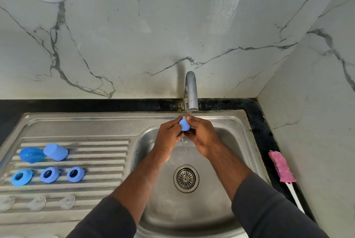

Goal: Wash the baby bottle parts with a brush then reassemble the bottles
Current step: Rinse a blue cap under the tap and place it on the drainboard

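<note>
My left hand (169, 134) and my right hand (201, 136) together hold a small blue bottle cap (184, 125) over the sink basin (226, 141), just under the tap (191, 92), from which a thin stream of water runs. On the draining board (76, 191) lie a blue cap (55, 151), a translucent blue cap (31, 155), three blue screw rings (21, 177) (49, 174) (75, 174) and three clear teats (6, 203) (37, 202) (66, 201). A pink-headed brush (281, 168) with a white handle lies on the black counter to the right of the sink.
The drain strainer (186, 178) sits in the middle of the basin. A marble wall (134, 36) stands behind the tap and another close on the right. A black counter edge (261, 122) frames the steel sink.
</note>
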`<state>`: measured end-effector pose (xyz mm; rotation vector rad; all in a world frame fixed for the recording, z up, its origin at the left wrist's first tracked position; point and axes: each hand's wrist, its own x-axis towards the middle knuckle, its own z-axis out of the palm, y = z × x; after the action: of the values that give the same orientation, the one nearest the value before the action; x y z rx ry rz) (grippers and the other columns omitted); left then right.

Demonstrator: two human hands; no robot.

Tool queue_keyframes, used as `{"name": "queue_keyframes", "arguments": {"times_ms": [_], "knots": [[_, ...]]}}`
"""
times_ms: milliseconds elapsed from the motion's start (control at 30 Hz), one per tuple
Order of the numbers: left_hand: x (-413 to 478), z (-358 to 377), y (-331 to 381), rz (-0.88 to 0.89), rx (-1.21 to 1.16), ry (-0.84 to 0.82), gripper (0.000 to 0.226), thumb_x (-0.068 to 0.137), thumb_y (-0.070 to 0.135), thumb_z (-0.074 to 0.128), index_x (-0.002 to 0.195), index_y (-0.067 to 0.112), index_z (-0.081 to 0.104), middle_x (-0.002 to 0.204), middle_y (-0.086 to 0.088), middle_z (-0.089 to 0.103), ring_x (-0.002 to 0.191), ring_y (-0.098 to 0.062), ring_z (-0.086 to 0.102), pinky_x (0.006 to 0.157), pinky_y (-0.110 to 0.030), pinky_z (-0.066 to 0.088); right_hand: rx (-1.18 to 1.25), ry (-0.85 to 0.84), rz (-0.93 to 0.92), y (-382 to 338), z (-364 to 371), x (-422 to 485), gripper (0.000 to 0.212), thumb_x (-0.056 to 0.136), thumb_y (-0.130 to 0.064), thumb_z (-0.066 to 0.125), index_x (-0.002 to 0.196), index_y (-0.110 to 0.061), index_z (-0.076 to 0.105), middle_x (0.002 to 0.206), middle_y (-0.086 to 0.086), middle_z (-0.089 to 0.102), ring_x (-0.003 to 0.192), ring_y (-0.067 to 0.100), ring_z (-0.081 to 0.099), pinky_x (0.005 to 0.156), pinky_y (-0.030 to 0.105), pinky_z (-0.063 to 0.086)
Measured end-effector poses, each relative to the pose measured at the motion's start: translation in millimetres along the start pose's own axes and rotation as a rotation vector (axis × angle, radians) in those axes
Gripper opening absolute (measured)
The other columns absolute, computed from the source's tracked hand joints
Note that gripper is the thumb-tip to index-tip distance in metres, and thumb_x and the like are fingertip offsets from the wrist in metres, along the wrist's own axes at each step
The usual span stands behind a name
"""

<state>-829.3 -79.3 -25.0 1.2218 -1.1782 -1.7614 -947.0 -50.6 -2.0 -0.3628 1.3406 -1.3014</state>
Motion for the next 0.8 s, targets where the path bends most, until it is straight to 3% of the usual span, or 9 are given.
{"name": "queue_keyframes", "arguments": {"times_ms": [133, 267, 333, 433, 533, 633, 800], "knots": [[-3.2, 2.5, 0.3, 0.0, -0.163, 0.077, 0.029, 0.098, 0.025, 0.063, 0.121, 0.007, 0.072, 0.108, -0.012, 0.076, 0.104, -0.023, 0.072, 0.082, -0.029, 0.06, -0.031, 0.007, -0.1, 6.4, 3.4, 1.6, 0.018, 0.099, -0.013, 0.06, 0.107, -0.007, 0.075, 0.106, 0.015, 0.075, 0.104, 0.03, 0.071, 0.095, 0.042, 0.057], [-1.7, 5.2, -2.3, -0.056, -0.245, 0.082, 0.033, 0.095, 0.009, 0.065, 0.127, 0.007, 0.067, 0.114, -0.013, 0.074, 0.106, -0.028, 0.071, 0.086, -0.034, 0.06, -0.086, 0.05, -0.184, 9.0, -3.6, 1.4, 0.034, 0.091, 0.01, 0.059, 0.103, -0.018, 0.073, 0.107, 0.009, 0.075, 0.101, 0.027, 0.072, 0.091, 0.04, 0.059], [-1.3, 7.0, -4.1, -0.075, -0.286, 0.076, 0.039, 0.091, 0.0, 0.066, 0.13, 0.005, 0.065, 0.116, -0.015, 0.073, 0.106, -0.031, 0.071, 0.091, -0.04, 0.058, -0.009, 0.056, -0.153, 8.5, -6.3, -1.2, 0.035, 0.091, 0.014, 0.052, 0.105, -0.014, 0.069, 0.105, 0.01, 0.073, 0.097, 0.025, 0.071, 0.086, 0.036, 0.059], [-4.5, 10.9, -10.5, -0.032, -0.235, 0.082, 0.046, 0.083, -0.005, 0.071, 0.127, 0.005, 0.067, 0.115, -0.012, 0.074, 0.106, -0.03, 0.071, 0.096, -0.043, 0.056, 0.097, 0.03, -0.049, 8.4, -4.0, -6.9, 0.018, 0.099, -0.001, 0.049, 0.108, -0.002, 0.065, 0.099, 0.015, 0.067, 0.09, 0.024, 0.065, 0.077, 0.033, 0.056], [-11.9, 12.3, -18.9, 0.043, -0.134, 0.105, 0.042, 0.082, -0.006, 0.073, 0.123, 0.003, 0.069, 0.113, -0.009, 0.075, 0.101, -0.02, 0.073, 0.087, -0.029, 0.059, -0.006, 0.033, 0.079, 14.5, -7.1, -7.5, 0.023, 0.103, -0.019, 0.054, 0.112, -0.001, 0.066, 0.1, 0.014, 0.07, 0.091, 0.022, 0.067, 0.08, 0.034, 0.056], [-16.7, 8.1, -25.7, 0.104, -0.082, 0.112, 0.03, 0.084, -0.004, 0.073, 0.114, 0.001, 0.074, 0.103, -0.01, 0.077, 0.093, -0.018, 0.075, 0.077, -0.023, 0.057, -0.076, 0.039, 0.157, 18.9, -13.0, -5.9, 0.021, 0.099, -0.015, 0.061, 0.114, -0.001, 0.066, 0.102, 0.015, 0.072, 0.088, 0.023, 0.071, 0.075, 0.035, 0.06], [-18.2, -3.0, -29.3, 0.108, -0.02, 0.129, 0.023, 0.082, -0.005, 0.075, 0.101, 0.008, 0.07, 0.095, -0.007, 0.078, 0.09, -0.021, 0.074, 0.073, -0.026, 0.058, -0.25, 0.057, 0.04, 18.8, -12.2, -1.9, 0.026, 0.09, -0.007, 0.071, 0.116, -0.01, 0.067, 0.11, 0.012, 0.071, 0.092, 0.024, 0.07, 0.078, 0.037, 0.061]]}}
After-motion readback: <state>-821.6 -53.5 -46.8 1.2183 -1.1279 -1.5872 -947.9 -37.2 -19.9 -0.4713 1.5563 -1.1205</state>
